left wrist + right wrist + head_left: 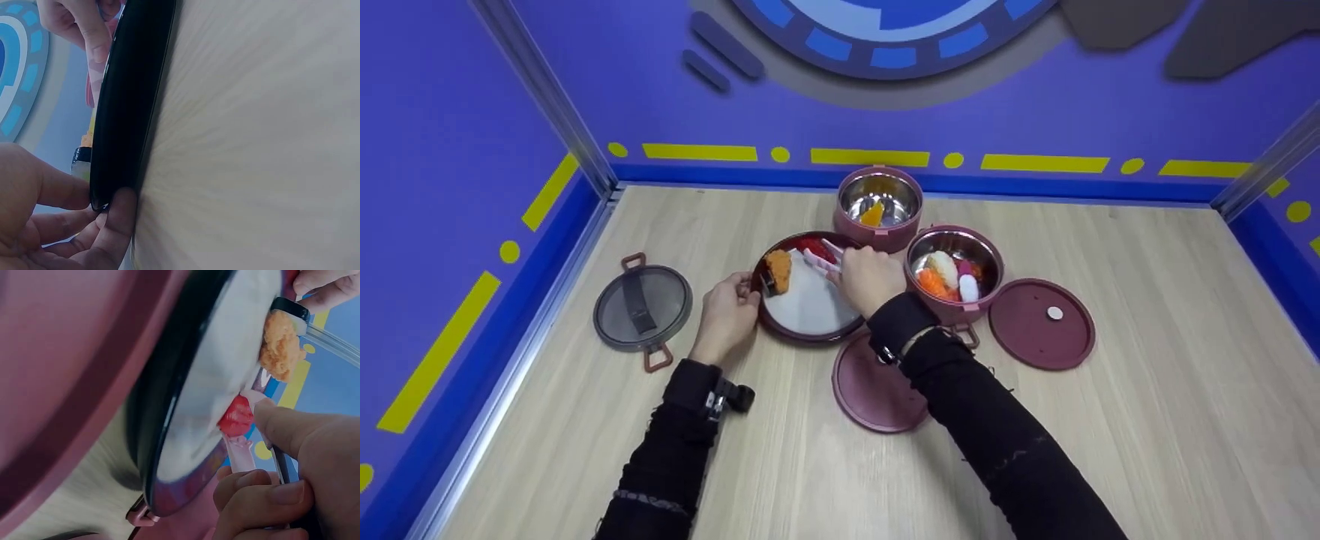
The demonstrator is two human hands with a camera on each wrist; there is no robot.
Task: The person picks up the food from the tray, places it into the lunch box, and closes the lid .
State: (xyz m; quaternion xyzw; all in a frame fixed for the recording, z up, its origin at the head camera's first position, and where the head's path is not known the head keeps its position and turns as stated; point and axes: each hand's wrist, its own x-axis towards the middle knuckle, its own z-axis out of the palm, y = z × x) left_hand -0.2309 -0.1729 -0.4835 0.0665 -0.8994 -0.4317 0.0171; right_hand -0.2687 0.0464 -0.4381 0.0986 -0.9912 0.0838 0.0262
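Midway through loading a round dark tray (pixel 810 330) at the centre of the wooden table (pixel 1110 450).

Held steady at its left rim by the left hand (pixel 727 315), thumb and fingers pinching the edge. Gripped pink tongs (pixel 823 259) in the curled right hand (pixel 870 279), tips over the tray near a red piece (pixel 236 416). Already placed: a crumbly orange fried piece (pixel 778 270) on white lining. Left to handle, by the look of it: glossy sushi in one steel-lined pink bowl (pixel 956 244), an orange wedge in another (pixel 879 180). Flat maroon lids (pixel 1041 324) and a grey handled lid (pixel 642 307) lay aside.
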